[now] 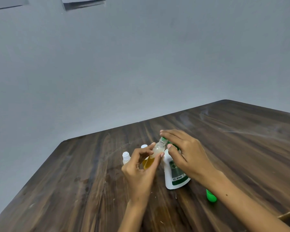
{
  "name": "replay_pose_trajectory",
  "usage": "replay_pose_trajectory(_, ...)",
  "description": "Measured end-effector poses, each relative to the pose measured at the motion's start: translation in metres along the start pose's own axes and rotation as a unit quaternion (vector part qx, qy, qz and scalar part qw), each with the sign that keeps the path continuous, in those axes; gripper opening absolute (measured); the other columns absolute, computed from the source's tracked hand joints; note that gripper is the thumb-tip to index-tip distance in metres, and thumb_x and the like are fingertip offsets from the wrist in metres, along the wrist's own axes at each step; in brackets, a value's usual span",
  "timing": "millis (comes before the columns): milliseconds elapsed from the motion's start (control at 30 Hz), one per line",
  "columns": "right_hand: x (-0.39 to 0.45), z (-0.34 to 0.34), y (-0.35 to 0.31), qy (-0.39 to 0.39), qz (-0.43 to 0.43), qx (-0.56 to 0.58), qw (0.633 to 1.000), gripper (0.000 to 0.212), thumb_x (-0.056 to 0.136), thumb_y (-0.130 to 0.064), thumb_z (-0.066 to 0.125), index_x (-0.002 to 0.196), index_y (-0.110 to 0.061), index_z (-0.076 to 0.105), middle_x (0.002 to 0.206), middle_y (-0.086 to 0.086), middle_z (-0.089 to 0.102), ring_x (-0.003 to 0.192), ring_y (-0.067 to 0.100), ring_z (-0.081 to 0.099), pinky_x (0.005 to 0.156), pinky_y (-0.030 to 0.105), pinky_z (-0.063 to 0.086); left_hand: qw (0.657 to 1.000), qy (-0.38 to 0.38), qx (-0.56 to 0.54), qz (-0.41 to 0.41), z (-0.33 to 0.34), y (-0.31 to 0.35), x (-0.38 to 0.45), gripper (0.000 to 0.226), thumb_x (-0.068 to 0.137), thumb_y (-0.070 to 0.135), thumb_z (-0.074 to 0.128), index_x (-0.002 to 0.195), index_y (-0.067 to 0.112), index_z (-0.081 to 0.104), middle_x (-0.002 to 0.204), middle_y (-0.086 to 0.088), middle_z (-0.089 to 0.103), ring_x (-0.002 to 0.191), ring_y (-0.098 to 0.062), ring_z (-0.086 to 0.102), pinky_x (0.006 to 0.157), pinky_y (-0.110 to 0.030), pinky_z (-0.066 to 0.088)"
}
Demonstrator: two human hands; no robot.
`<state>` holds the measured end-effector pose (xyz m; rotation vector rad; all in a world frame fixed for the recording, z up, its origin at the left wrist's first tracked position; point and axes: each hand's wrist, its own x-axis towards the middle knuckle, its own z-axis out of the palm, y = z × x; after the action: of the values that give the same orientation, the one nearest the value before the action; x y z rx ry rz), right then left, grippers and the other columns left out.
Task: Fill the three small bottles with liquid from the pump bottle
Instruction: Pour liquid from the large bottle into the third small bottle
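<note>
My left hand grips a small clear bottle, tilted, with amber liquid in its lower half and its open neck up against the green pump nozzle. My right hand lies over the green pump head of the white pump bottle, fingers stretched across the top and thumb at the neck. The pump bottle stands on the table with a green-and-white label. Two other small bottles with white caps stand behind my left hand, one to the left and another partly hidden.
The dark wooden table ends at a grey wall along its far and left edges. A green cap-like object lies on the table under my right forearm. A wet patch shows near the front middle of the table.
</note>
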<state>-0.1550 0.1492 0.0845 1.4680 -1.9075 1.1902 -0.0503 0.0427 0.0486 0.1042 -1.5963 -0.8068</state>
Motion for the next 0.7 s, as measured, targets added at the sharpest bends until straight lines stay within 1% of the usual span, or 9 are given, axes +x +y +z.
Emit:
replay_pose_trajectory(67, 0.004, -0.004, -0.001, -0.006, -0.005, -0.004, 1.0, 0.054, 0.086, -0.038, 0.034, 0.125, -0.013, 0.062, 0.129, -0.004, 0.059, 0.118, 0.007, 0.051, 0.095, 0.017, 0.036, 1.0, 0.004, -0.003, -0.008, 0.001, 0.001, 0.0, 0.027, 0.068, -0.002, 0.086, 0.083, 0.011, 0.067, 0.096, 0.011, 0.075, 0.096, -0.01, 0.072, 0.079, -0.025, 0.059)
replay_pose_trajectory(133, 0.008, -0.007, -0.002, -0.01, -0.007, -0.01, 1.0, 0.056, 0.087, -0.039, 0.032, 0.126, -0.013, 0.062, 0.129, -0.004, 0.059, 0.117, 0.007, 0.051, 0.093, 0.015, 0.034, 1.0, 0.009, -0.005, -0.011, 0.001, 0.001, 0.001, 0.025, 0.067, -0.001, 0.086, 0.081, 0.008, 0.067, 0.094, 0.011, 0.075, 0.095, -0.01, 0.072, 0.079, -0.025, 0.059)
replay_pose_trajectory(233, 0.007, -0.004, -0.002, 0.012, 0.0, -0.011, 1.0, 0.054, 0.086, -0.038, 0.032, 0.121, -0.012, 0.065, 0.123, -0.002, 0.063, 0.111, 0.01, 0.056, 0.088, 0.018, 0.039, 1.0, 0.007, -0.002, -0.014, 0.002, 0.0, 0.0, 0.025, 0.067, -0.001, 0.086, 0.081, 0.008, 0.067, 0.096, 0.011, 0.074, 0.095, -0.009, 0.072, 0.079, -0.024, 0.058)
replay_pose_trajectory(367, -0.001, 0.003, -0.001, 0.032, 0.015, -0.004, 0.999, 0.051, 0.085, -0.035, 0.034, 0.116, -0.012, 0.068, 0.119, -0.002, 0.066, 0.106, 0.009, 0.059, 0.085, 0.018, 0.042, 1.0, 0.008, 0.007, -0.009, 0.002, -0.003, 0.0, 0.026, 0.066, -0.004, 0.086, 0.08, 0.006, 0.066, 0.097, 0.01, 0.074, 0.095, -0.009, 0.072, 0.079, -0.026, 0.059)
replay_pose_trajectory(467, 0.005, -0.001, -0.003, 0.033, 0.005, -0.014, 0.999, 0.051, 0.085, -0.036, 0.035, 0.116, -0.013, 0.068, 0.119, -0.002, 0.066, 0.107, 0.009, 0.058, 0.089, 0.018, 0.038, 1.0, 0.008, 0.006, -0.006, 0.001, -0.003, 0.0, 0.026, 0.067, -0.003, 0.086, 0.08, 0.006, 0.066, 0.096, 0.011, 0.074, 0.095, -0.01, 0.072, 0.078, -0.026, 0.059)
replay_pose_trajectory(567, 0.007, -0.001, -0.003, 0.044, -0.012, -0.027, 0.999, 0.048, 0.085, -0.033, 0.036, 0.112, -0.012, 0.07, 0.115, -0.001, 0.068, 0.106, 0.01, 0.059, 0.094, 0.019, 0.038, 1.0, 0.014, 0.006, 0.005, 0.0, -0.002, 0.0, 0.027, 0.066, -0.004, 0.086, 0.079, 0.007, 0.065, 0.096, 0.012, 0.074, 0.095, -0.01, 0.072, 0.078, -0.024, 0.059)
replay_pose_trajectory(700, 0.0, 0.007, -0.001, 0.067, 0.002, -0.015, 0.998, 0.045, 0.083, -0.03, 0.038, 0.107, -0.012, 0.072, 0.11, -0.002, 0.069, 0.098, 0.01, 0.062, 0.081, 0.021, 0.048, 1.0, 0.012, 0.007, 0.011, 0.0, -0.005, 0.0, 0.028, 0.066, -0.006, 0.086, 0.079, 0.008, 0.065, 0.099, 0.008, 0.074, 0.097, -0.011, 0.072, 0.078, -0.027, 0.059)
